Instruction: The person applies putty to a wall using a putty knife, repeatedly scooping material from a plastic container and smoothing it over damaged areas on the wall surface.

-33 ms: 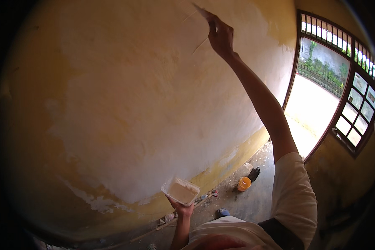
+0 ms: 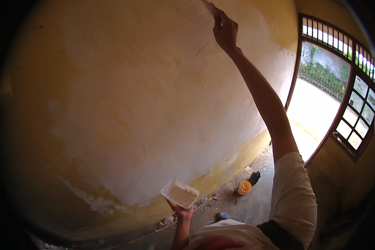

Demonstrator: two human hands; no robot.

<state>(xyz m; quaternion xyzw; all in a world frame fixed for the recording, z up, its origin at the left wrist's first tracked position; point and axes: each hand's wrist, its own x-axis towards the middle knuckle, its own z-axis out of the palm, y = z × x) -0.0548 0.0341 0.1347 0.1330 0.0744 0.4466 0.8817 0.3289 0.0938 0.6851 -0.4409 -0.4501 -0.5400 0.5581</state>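
Note:
My right hand [image 2: 226, 31] is raised high against the wall [image 2: 125, 104], its fingers closed on a putty knife [image 2: 208, 5]. The knife's thin blade shows nearly edge-on, at the top rim of the picture. Whitish filler is smeared broadly over the yellow wall, with a few thin ridges just left of and below this hand. Low in front of me, my left hand [image 2: 182, 212] grips a translucent rectangular plastic tub [image 2: 180, 195] from underneath. Smooth beige paste lies inside the tub, and some is smeared on its walls.
An orange bucket [image 2: 244, 187] stands on the concrete floor beside a black plastic bag [image 2: 254, 178]. Rubble and a long thin strip [image 2: 154, 231] lie along the wall's foot. On the right are an open doorway [image 2: 314, 100] and a paned window [image 2: 357, 112]. My shoe [image 2: 223, 216] shows below.
My right hand with the putty knife is slightly higher and farther right in the picture. The whole view has shifted a little. My left hand still holds the tub.

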